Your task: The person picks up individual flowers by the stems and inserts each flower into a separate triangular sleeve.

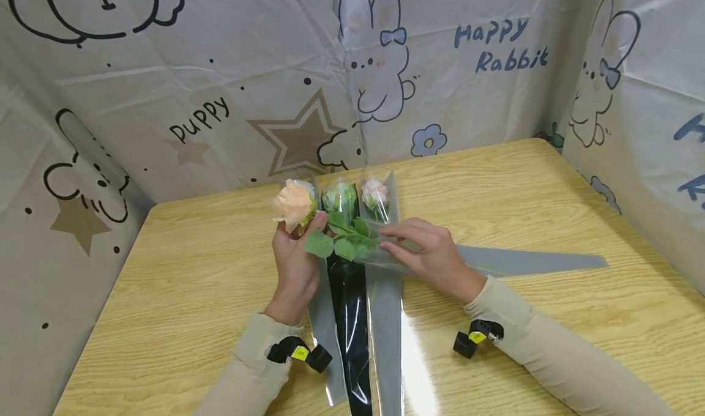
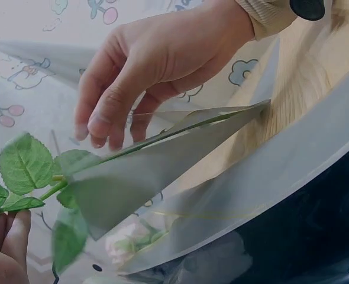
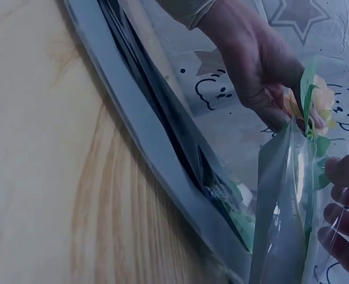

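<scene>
A peach artificial rose (image 1: 294,203) tilts to the left, its neck held just below the bloom by my left hand (image 1: 296,275). Green leaves (image 2: 25,164) spread from its stem, which runs into the mouth of a grey-and-clear flower sleeve (image 1: 534,262) pointing right. At that mouth, my right hand (image 1: 432,258) holds the clear film with bent fingers and thumb. In the right wrist view, the fingers (image 3: 337,210) show through and beside the film. Under both hands lie wrapped flowers, among them a green rose (image 1: 339,197) and a pink rose (image 1: 376,193).
A black sleeve (image 1: 349,318) and grey sleeves (image 1: 385,342) run toward the near edge of the wooden table (image 1: 209,293). Printed cloth (image 1: 220,67) hangs behind and at both sides. Each sleeve cuff carries a black wrist camera (image 1: 465,344).
</scene>
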Action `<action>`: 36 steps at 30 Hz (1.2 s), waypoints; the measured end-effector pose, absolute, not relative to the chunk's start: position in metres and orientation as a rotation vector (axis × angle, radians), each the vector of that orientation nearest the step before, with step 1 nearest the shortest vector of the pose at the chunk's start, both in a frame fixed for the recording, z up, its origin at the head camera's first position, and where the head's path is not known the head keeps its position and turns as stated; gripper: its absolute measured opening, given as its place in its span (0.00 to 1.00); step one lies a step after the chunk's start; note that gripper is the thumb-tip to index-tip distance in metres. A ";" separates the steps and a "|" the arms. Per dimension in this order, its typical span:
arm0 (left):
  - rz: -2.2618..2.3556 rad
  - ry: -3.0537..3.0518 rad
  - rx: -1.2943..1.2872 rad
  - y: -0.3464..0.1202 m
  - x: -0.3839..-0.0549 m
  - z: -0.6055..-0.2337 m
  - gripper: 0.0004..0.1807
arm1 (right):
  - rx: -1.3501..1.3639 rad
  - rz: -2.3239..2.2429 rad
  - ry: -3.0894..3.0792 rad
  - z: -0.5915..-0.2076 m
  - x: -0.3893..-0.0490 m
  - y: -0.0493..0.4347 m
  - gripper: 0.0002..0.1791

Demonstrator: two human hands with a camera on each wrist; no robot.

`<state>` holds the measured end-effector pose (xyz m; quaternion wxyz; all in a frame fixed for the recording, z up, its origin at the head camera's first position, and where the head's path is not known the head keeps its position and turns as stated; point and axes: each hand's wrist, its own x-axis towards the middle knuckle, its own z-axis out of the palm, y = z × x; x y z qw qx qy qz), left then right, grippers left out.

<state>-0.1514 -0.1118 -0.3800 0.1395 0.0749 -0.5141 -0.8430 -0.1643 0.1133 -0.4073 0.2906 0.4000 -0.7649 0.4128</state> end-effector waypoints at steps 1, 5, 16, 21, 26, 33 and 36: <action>-2.443 -1.493 0.209 -0.111 -0.151 -0.379 0.23 | 1.072 1.102 -2.038 -0.406 -0.163 0.113 0.17; -2.468 -1.518 0.171 -0.109 -0.148 -0.378 0.22 | 1.097 1.090 -2.033 -0.401 -0.159 0.110 0.17; -2.451 -1.662 0.117 -0.103 -0.142 -0.376 0.24 | 1.119 1.043 -1.983 -0.395 -0.153 0.108 0.16; -2.446 -1.721 0.112 -0.101 -0.140 -0.375 0.26 | 1.111 1.066 -1.963 -0.395 -0.153 0.108 0.14; -2.427 -1.763 0.110 -0.100 -0.141 -0.374 0.26 | 1.086 1.082 -1.958 -0.393 -0.153 0.109 0.14; -2.391 -1.778 0.099 -0.101 -0.141 -0.375 0.29 | 0.985 1.076 -1.953 -0.392 -0.156 0.113 0.14; -2.394 -1.778 0.104 -0.099 -0.142 -0.376 0.28 | 0.995 1.095 -1.953 -0.391 -0.156 0.113 0.14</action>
